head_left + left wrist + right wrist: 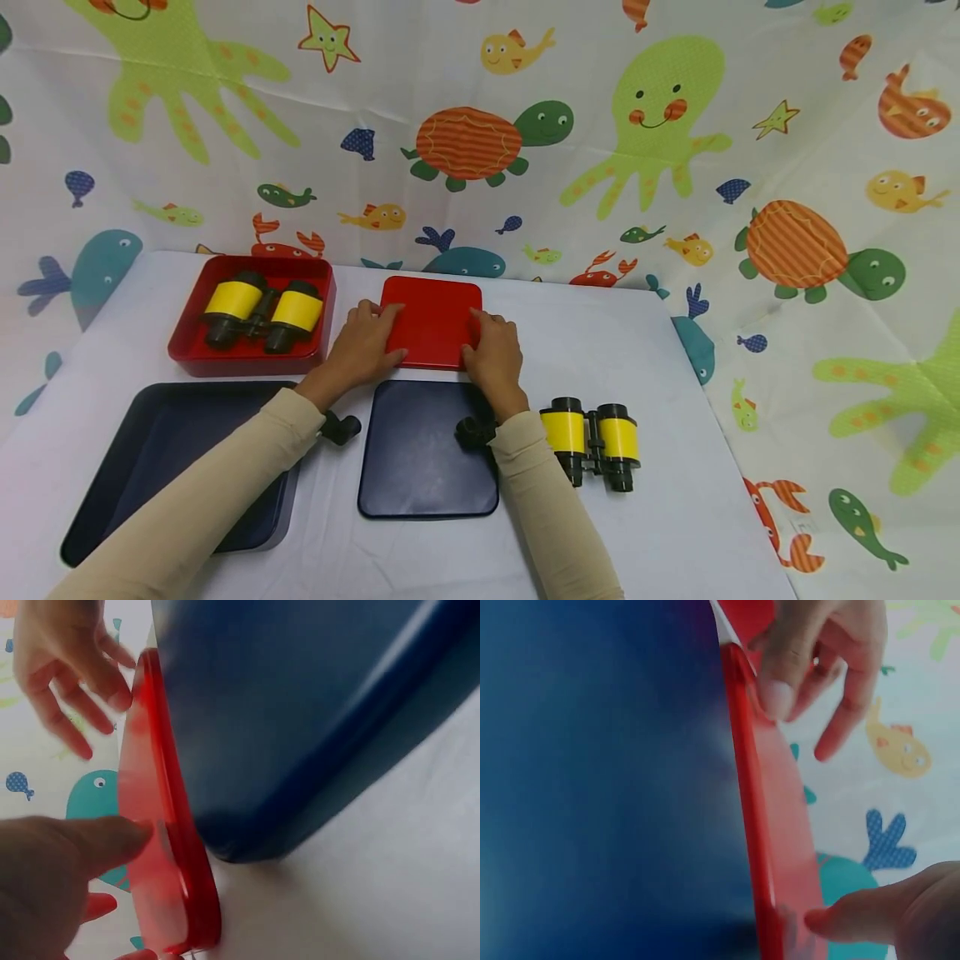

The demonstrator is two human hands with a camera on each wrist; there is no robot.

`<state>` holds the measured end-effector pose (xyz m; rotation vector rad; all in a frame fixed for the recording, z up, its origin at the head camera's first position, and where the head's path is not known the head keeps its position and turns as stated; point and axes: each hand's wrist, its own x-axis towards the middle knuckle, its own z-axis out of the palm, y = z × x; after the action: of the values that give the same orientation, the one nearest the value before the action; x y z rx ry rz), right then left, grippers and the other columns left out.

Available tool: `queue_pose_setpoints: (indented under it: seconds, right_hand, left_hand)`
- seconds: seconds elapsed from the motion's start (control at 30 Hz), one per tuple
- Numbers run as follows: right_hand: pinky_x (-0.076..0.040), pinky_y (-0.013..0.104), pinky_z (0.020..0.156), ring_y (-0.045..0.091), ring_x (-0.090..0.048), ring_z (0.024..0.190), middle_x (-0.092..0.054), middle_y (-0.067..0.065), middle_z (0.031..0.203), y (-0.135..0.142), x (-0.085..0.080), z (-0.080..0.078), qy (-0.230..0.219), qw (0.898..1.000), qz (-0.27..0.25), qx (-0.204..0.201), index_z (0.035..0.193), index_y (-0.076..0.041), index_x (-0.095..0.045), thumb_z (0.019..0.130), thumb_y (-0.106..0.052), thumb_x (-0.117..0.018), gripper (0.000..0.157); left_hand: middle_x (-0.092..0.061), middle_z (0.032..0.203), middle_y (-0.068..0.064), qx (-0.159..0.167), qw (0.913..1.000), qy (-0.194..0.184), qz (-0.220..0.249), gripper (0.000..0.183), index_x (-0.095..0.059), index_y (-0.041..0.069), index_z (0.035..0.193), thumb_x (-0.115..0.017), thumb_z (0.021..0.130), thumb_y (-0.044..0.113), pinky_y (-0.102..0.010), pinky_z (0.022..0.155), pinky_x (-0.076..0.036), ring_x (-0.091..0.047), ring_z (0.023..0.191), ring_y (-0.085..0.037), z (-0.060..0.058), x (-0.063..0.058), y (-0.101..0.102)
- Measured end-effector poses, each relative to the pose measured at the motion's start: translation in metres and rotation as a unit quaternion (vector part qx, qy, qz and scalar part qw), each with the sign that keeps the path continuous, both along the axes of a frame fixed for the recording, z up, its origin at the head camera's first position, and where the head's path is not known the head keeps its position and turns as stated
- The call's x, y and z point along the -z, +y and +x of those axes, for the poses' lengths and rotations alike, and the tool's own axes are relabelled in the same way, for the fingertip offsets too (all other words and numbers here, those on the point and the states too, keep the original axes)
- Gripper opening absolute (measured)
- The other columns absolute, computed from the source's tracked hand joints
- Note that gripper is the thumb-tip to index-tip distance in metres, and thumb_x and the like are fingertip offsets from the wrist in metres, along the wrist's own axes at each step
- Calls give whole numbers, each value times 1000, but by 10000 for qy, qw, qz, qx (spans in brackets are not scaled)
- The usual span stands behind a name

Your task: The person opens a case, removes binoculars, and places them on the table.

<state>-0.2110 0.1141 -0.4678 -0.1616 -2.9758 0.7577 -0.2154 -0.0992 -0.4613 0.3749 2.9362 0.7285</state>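
A flat red lid (pixel 435 321) lies towards the back of the table, between my two hands. My left hand (pixel 365 340) is at its left edge, thumb and forefinger reaching just over the rim. At the opposite edge, my right hand (pixel 493 348) has its thumb tip on the lid's border. Both hands have loose, spread fingers; in the right wrist view the left fingers (pixel 847 712) hang apart behind the lid. Directly in front is a navy lid (pixel 427 475), partly covered by the right wrist's camera.
At the back left, a red box (pixel 180 346) holds yellow-and-black binoculars (pixel 296 308). A navy tray (pixel 180 408) sits in front of it, partly under my left sleeve. More yellow-and-black binoculars (pixel 618 437) lie right of my right forearm. A sea-animal cloth (pixel 525 225) hangs behind the table.
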Motion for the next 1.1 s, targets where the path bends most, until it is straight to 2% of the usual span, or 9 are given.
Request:
queue_pose_setpoints:
  seconds: [0.17,0.3,0.53,0.77,0.97,1.1]
  right_hand:
    - [-61,45,102,29,-58,129,-62,10,150,-14,-7,0,442,9976,-57,-530,154,-24,-58,91,-23,-84,68]
    - [-60,44,105,27,-57,132,-62,9,150,-28,-15,0,718,9912,-51,-1114,155,-24,-57,91,-28,-85,70]
    - [-59,43,107,23,-54,137,-60,5,153,-55,-25,-2,740,9795,-8,-1874,158,-26,-52,91,-38,-84,76]
    - [-61,40,104,20,-52,140,-57,2,156,-83,-31,-9,741,9693,7,-2343,162,-29,-45,92,-44,-81,80]
    - [-58,34,107,17,-53,138,-58,-1,156,-104,-38,-16,811,9579,186,-2749,164,-30,-41,94,-50,-79,83]
    - [-56,32,109,15,-54,139,-56,-4,159,-120,-41,-20,780,9524,293,-2934,165,-31,-39,94,-55,-76,84]
  left_hand:
    - [-41,151,-33,34,9998,132,130,83,-40,9,162,-81,92,26,-64,107,-54,-45,137,-49,4,-8,-6]
    - [-41,152,-33,-62,9994,164,296,82,-40,11,163,-80,93,27,-67,108,-52,-44,138,-49,7,-20,-22]
    - [-44,149,-33,-294,9966,458,617,80,-40,9,162,-78,94,27,-72,108,-49,-43,131,-50,6,-37,-67]
    - [-42,151,-36,-669,9941,671,532,81,-39,8,162,-79,93,25,-80,104,-45,-37,134,-56,-5,-49,-118]
    - [-49,141,-37,-728,9948,615,372,74,-41,0,156,-77,95,21,-81,106,-39,-35,134,-59,-13,-55,-155]
    - [-47,142,-39,-686,9965,461,109,75,-43,0,155,-79,93,21,-82,105,-38,-33,132,-61,-18,-60,-172]
